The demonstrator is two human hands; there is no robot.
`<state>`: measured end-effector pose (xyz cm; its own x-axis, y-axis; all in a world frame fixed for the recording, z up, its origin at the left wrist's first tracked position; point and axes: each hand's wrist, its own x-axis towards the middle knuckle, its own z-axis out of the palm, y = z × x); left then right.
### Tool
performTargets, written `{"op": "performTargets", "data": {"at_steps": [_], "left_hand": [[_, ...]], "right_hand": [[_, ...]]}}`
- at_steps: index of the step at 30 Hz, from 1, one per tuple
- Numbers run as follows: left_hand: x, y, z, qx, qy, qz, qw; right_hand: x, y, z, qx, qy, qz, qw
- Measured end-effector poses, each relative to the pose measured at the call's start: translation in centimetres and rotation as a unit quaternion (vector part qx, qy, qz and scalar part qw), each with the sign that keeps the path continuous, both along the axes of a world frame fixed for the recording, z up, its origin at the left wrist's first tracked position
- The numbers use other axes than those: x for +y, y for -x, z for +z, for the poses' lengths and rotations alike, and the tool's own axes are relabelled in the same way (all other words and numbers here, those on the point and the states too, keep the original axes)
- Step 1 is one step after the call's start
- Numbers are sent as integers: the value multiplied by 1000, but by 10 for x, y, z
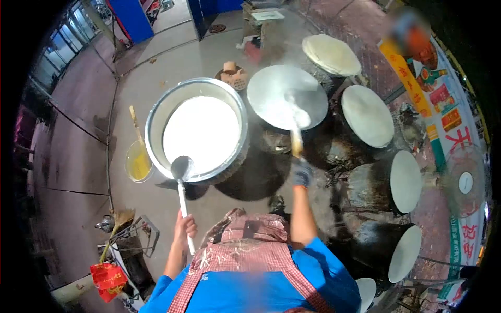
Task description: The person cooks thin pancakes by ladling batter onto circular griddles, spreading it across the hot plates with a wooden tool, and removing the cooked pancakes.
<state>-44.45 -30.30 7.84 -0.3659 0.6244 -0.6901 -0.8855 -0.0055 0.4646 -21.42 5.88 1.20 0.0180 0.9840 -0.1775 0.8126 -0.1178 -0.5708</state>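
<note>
My left hand [185, 228] is closed round the white handle of a ladle [182, 168], whose bowl is over the near rim of a large metal pot [152, 136] of white batter [201, 133]. In my right hand [301, 172], which wears a dark glove, is the light handle of a spreading tool [296, 136]. The tool's far end, blurred by motion, is on a round griddle [266, 88] where white batter lies near the front edge. Steam hangs over this griddle.
Several more round griddles curve down the right side, one [368, 116] with a pale sheet on it. A bowl of yellow liquid [140, 166] with a brush stands left of the pot. A fan [465, 182] and printed banner are at the far right.
</note>
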Motion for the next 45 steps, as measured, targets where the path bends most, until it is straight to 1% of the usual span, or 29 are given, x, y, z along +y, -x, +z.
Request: {"op": "performTargets", "data": {"at_steps": [2,5,6,8,10,12,13,16,17,19,20,22,23,25,26,27,28,29,30,31,32,34,35,37,40,41,43,44,45], "left_hand": [[2,0,-8,-96,-65,35,993],[4,-2,-23,-225,-155,39,961],[6,2,-27,-266,-177,34,947],[23,-15,0,-164,-217,18,962],[37,-21,8,-183,-194,24,963],[49,-25,6,-226,-197,19,954],[58,-22,4,-245,-205,14,947],[68,-17,1,-317,-211,-23,924],[67,-17,4,-284,-203,-32,937],[74,-19,8,-229,-182,-51,955],[78,-19,8,-210,-164,-65,962],[91,-18,1,-232,-119,-40,964],[97,-21,-3,-243,-100,-26,965],[107,-25,-1,-233,-82,-25,969],[114,-25,0,-226,-76,-26,971],[116,-24,-1,-228,-97,-48,968],[122,-23,-1,-206,-92,-59,973],[130,-24,-1,-180,-87,-68,977],[129,-29,2,-160,-71,-73,982],[136,-32,1,-180,-53,-47,981],[144,-32,-10,-176,-25,-40,983],[167,-40,-12,-206,-5,-12,978],[176,-45,-6,-189,8,-35,981],[175,-47,-12,-224,6,-51,973],[165,-55,-25,-285,-36,-64,956],[161,-60,-27,-285,-40,-57,956],[166,-67,-30,-289,-52,-44,955],[168,-73,-29,-292,-42,-43,955],[166,-74,-22,-290,-27,-42,956]], "right_hand": [[9,42,-51,-36,-83,80,993],[14,14,-50,-26,-98,106,989],[20,-11,-20,0,-42,88,995],[64,-58,-35,-41,105,55,992],[76,-53,-60,55,-107,25,992],[71,-3,-25,-8,-122,53,991],[90,18,-125,-109,-257,144,949],[53,-6,-49,-84,-26,212,973],[51,-28,-19,-36,-47,137,989],[87,-68,0,-38,99,79,991],[112,-74,-36,62,24,69,995],[128,-48,-58,11,-216,49,975],[117,-38,-77,-107,-202,125,965],[95,-18,-115,-320,-216,278,880],[61,-33,-12,-22,-89,247,965],[53,-44,6,5,-59,206,977],[75,-59,-20,-2,-54,145,988],[110,-72,-63,69,-56,65,994],[136,-66,-70,199,-121,-4,973],[150,-86,-76,155,-25,-8,988],[169,-73,-48,63,-43,43,996],[161,-55,-60,-45,-94,138,985],[120,-63,-50,-89,-169,162,968],[106,-82,-41,-119,-171,156,966],[162,-113,-62,-67,95,76,990],[200,-98,-77,112,-115,41,986],[282,-59,-43,63,-103,29,992],[326,-44,-42,4,-41,59,997],[353,-42,-60,100,-104,143,979]]}}
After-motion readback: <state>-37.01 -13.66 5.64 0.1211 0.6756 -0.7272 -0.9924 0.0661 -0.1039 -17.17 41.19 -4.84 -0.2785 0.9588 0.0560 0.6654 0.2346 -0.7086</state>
